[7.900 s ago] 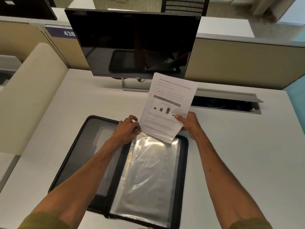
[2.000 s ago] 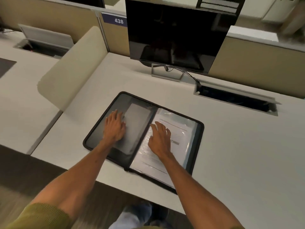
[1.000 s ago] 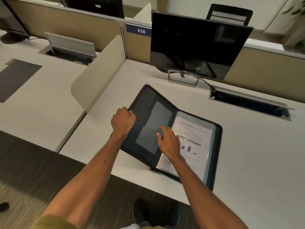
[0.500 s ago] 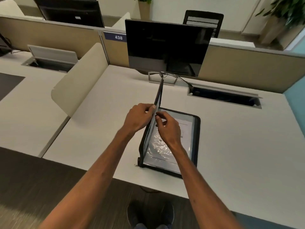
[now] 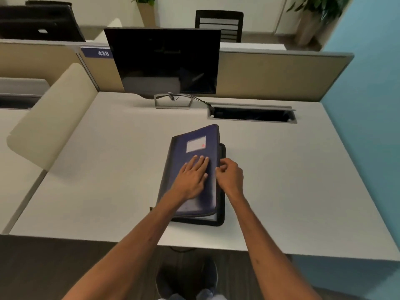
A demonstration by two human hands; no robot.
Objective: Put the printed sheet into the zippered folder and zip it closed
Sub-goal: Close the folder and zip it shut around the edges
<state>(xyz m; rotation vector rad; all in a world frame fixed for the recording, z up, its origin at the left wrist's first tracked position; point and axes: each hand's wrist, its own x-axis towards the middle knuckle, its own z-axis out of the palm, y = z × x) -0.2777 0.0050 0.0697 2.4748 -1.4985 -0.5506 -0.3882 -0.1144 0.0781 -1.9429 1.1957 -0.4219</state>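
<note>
The dark blue zippered folder lies on the white desk, its cover folded down over the bottom half but still slightly raised along the right side. A white label sits on the cover. My left hand rests flat on the cover with fingers spread. My right hand is at the folder's right edge, fingers curled at the cover's rim. The printed sheet is hidden inside; only a pale sliver of the plastic sleeve shows at the near right corner.
A dark monitor on a stand is at the back of the desk. An open cable tray lies behind the folder to the right. A beige divider panel borders the left side. The desk's front edge is just below the folder.
The folder's cover, upright half a second ago, has swung down over the sheet. My left hand moved from gripping the cover's edge to lying flat on top; my right hand shifted to the right edge.
</note>
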